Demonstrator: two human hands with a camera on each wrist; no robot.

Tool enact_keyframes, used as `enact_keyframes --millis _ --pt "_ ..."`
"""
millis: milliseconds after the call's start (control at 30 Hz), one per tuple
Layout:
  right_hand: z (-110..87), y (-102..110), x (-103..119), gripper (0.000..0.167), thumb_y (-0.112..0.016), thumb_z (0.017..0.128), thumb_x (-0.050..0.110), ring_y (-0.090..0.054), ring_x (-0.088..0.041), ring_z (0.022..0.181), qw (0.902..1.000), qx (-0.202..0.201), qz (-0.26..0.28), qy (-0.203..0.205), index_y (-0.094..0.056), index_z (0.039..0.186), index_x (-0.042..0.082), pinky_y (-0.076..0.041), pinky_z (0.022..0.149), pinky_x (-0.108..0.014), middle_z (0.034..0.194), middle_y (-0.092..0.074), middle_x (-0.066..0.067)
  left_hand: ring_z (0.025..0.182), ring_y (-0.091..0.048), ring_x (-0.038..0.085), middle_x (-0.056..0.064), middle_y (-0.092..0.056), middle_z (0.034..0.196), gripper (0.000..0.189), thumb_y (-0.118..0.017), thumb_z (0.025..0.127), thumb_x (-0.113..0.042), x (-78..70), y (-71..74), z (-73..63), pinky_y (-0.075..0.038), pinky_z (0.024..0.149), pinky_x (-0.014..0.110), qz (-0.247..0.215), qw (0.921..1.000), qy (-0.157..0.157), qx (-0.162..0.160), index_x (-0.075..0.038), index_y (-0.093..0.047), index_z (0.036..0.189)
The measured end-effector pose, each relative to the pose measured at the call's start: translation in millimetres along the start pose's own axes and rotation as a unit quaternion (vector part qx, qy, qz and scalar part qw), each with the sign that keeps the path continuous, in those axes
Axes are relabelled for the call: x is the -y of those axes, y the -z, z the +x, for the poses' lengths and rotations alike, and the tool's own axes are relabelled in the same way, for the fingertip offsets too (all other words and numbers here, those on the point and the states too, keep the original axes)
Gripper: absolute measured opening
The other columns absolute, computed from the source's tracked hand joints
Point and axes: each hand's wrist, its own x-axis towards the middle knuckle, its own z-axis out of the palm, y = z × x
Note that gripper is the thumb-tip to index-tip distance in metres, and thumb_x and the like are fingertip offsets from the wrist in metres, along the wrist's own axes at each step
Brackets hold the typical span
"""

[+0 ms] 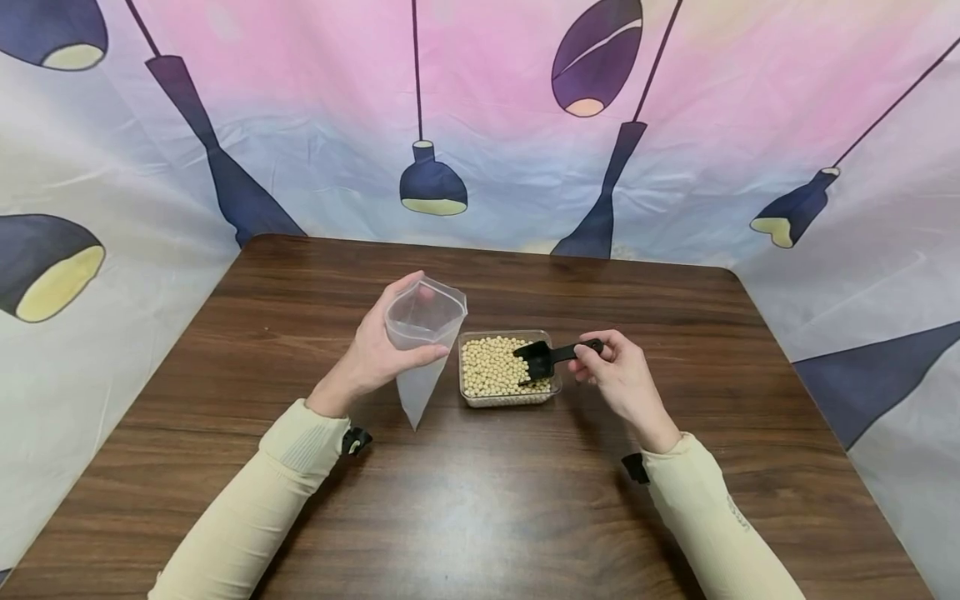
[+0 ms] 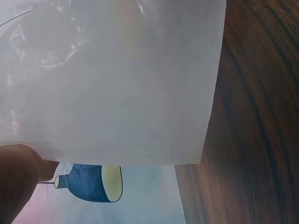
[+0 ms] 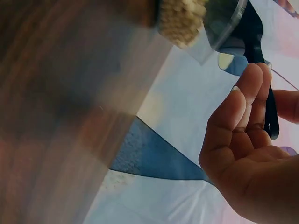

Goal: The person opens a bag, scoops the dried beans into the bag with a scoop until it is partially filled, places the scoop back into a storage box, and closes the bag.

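A frosted plastic bag [image 1: 422, 379] hangs from my left hand [image 1: 378, 337], its mouth spread wide and its lower corner pointing down. My left fingers and thumb grip it around the upper part; the bag fills most of the left wrist view [image 2: 121, 93]. My right hand [image 1: 618, 371] pinches the handle of a black scoop [image 1: 538, 360]. The scoop's blade dips among pale round beans [image 1: 491, 367] in a clear plastic box [image 1: 510, 401]. In the right wrist view the scoop handle [image 3: 271, 114] lies between thumb and fingers.
The box stands on a dark wood-grain table [image 1: 465, 500], right of the bag. Behind and beside the table hangs a pastel cloth [image 1: 337, 125] printed with dark lamps. A black strap piece [image 1: 356, 440] shows at my left wrist.
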Motion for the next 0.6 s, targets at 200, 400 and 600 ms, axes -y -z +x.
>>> enact_keyframes --millis 200,400,600 --pt "-1.6 -4.4 -4.7 0.028 -0.052 0.1 0.01 -0.066 -0.013 0.067 0.9993 0.019 0.012 -0.029 -0.052 0.122 -0.008 -0.054 0.068 -0.031 0.08 -0.069 -0.012 0.113 -0.054 0.026 0.007 -0.052 0.131 0.092 -0.084 0.072 -0.005 0.9 -0.4 1.2 -0.046 0.089 0.032 -0.001 1.0 -0.009 -0.003 -0.013 -0.034 0.149" --pt "-0.6 -3.5 -6.7 0.032 -0.045 0.104 0.014 -0.067 -0.016 0.069 0.9966 0.023 0.051 -0.06 -0.051 0.126 -0.009 -0.054 0.077 -0.038 0.082 -0.069 -0.01 0.113 -0.054 0.027 0.009 -0.053 0.131 0.091 -0.084 0.072 -0.003 2.3 -0.1 2.5 -0.046 0.089 0.03 -0.012 0.9998 -0.011 -0.007 -0.014 -0.035 0.149" --pt "3.9 2.2 -16.5 0.034 -0.04 0.105 0.014 -0.064 -0.014 0.07 0.9913 0.029 0.087 -0.095 -0.047 0.129 -0.009 -0.053 0.073 -0.032 0.08 -0.067 -0.005 0.113 -0.053 0.029 0.012 -0.052 0.131 0.091 -0.082 0.072 0.0 2.9 1.0 2.7 -0.046 0.089 0.028 -0.026 0.9995 -0.011 -0.011 -0.013 -0.035 0.149"
